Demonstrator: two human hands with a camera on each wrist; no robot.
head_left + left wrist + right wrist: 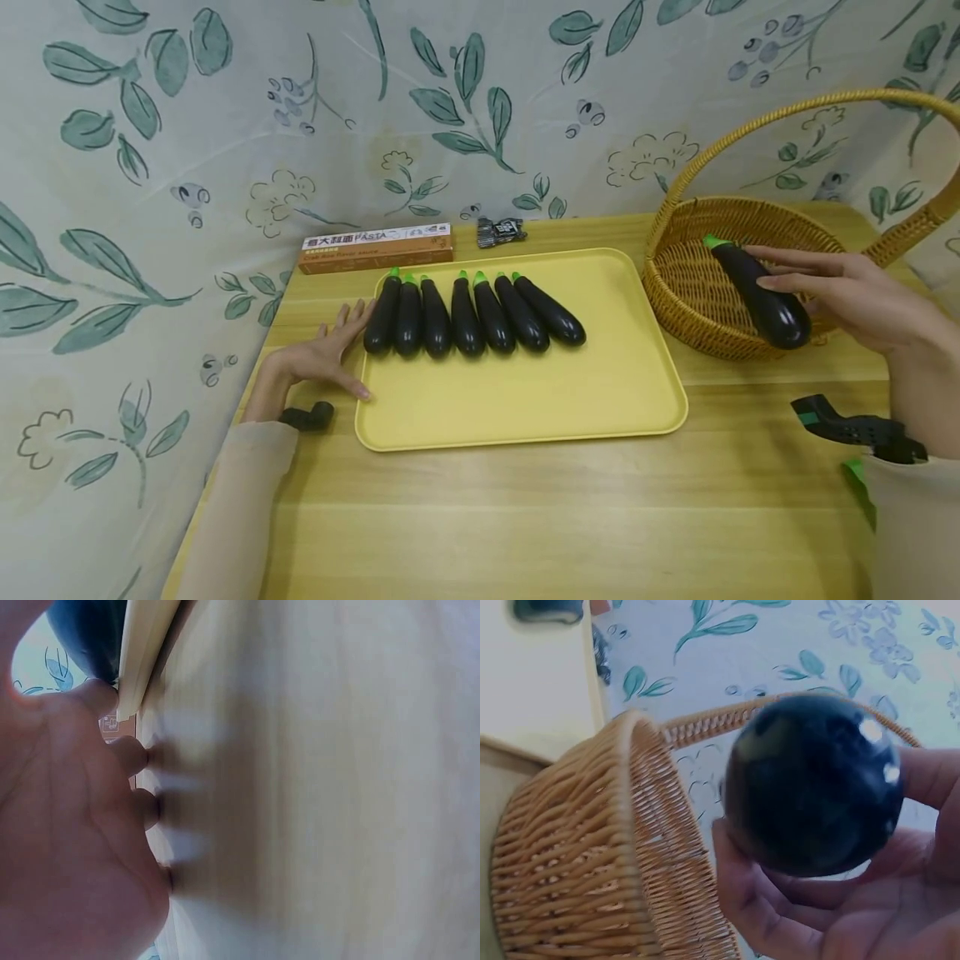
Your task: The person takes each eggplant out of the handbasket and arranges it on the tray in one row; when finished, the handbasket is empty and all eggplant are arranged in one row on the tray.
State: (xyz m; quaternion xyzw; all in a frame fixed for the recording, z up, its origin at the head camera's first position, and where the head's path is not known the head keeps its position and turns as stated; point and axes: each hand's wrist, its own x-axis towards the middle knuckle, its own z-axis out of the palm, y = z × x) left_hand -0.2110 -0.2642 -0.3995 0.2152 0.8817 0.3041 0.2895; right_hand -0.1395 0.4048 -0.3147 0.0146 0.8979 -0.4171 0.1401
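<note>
My right hand [847, 292] grips a dark purple eggplant [761, 292] with a green stem, held above the wicker basket [675, 308]. In the right wrist view the eggplant's round end [814, 787] faces the camera, with fingers and thumb around it. On the yellow tray [525, 400] several more eggplants [467, 321] lie side by side, stems toward the back. At the tray's left edge rests my left hand [322, 358], fingers spread, thumb against the rim. The left wrist view shows its fingertips down on the wooden table [322, 787], beside the tray's edge [142, 660].
A pasta box [375, 248] lies behind the tray, with a small black packet [501, 232] to its right. The basket's tall handle [795, 108] arches over it. Flowered cloth [300, 125] hangs behind the table. Something green [861, 492] shows beside the right sleeve.
</note>
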